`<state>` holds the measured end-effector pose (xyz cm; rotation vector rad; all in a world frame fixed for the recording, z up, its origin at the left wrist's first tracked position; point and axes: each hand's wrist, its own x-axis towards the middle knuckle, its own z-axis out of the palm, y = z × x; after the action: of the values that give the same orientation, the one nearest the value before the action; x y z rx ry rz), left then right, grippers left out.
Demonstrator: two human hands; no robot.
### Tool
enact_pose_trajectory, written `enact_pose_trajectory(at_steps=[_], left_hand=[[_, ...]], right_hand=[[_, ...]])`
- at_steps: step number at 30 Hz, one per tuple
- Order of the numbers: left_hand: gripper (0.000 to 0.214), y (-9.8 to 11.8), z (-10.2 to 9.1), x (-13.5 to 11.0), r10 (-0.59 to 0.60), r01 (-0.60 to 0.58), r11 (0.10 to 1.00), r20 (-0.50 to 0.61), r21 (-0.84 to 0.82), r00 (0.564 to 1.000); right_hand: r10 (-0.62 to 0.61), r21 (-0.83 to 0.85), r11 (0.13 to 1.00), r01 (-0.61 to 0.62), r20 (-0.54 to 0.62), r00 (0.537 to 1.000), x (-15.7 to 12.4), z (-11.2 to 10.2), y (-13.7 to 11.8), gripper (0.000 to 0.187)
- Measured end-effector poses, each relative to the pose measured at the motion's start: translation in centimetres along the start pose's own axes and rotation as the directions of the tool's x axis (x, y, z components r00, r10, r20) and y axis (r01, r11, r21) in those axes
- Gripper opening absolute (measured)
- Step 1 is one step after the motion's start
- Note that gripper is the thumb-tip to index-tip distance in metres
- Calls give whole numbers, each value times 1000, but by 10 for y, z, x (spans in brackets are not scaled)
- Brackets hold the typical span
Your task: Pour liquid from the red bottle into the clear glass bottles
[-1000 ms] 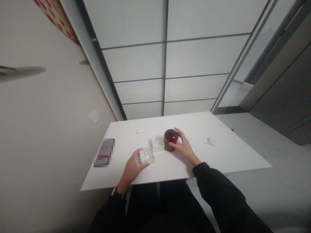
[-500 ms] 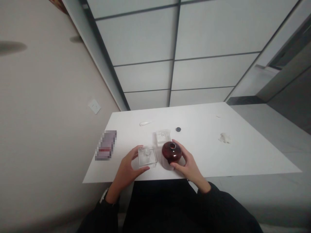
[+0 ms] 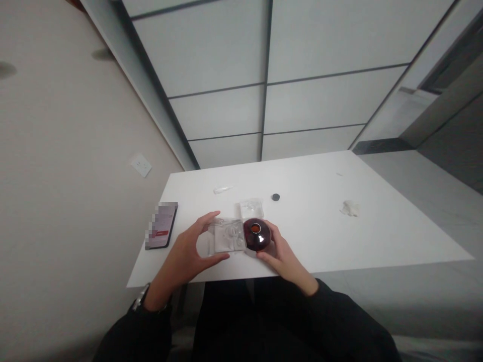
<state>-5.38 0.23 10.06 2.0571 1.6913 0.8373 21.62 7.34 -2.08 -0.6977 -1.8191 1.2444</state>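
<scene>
A clear plastic box with a round clear piece visible in it lies between the thumb and fingers of my left hand. The thumb is along its near edge and the fingers reach round its far side. My right hand grips a squat, round, dark red glass bottle at its right side. The bottle's round mouth is uncovered and faces up, with an amber tint inside. Bottle and box meet side by side, close above the table. Directly behind them is another clear plastic piece, squarish in outline.
On the white table, a small dark round cap and a thin clear tapered item lie farther back. A phone rests at the left edge, and crumpled whitish material at the right. A wall is close on the left.
The bottle has shifted left against the clear box, closing the gap between them. Its mouth now shows more of the inside. My left hand's thumb and fingers are spread wider; the view has shifted slightly.
</scene>
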Motion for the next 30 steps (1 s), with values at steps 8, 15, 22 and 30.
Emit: enact_pose_trajectory(at_steps=[8,15,22,30], left_hand=[[74,9,-10,10,99,-98,985,1,140,995],[74,20,-20,21,143,-151,968,52,200,988],[76,27,-31,29,178,-199,950,109,238,978],[80,33,-39,34,156,-207,933,188,295,970]], right_hand=[[-29,-57,998,30,17,999,0,0,8,83],[-19,-77,997,21,24,1000,-1,0,5,93],[-41,-124,991,46,45,998,0,1,0,95],[-45,-118,992,49,37,998,1,2,0,93]])
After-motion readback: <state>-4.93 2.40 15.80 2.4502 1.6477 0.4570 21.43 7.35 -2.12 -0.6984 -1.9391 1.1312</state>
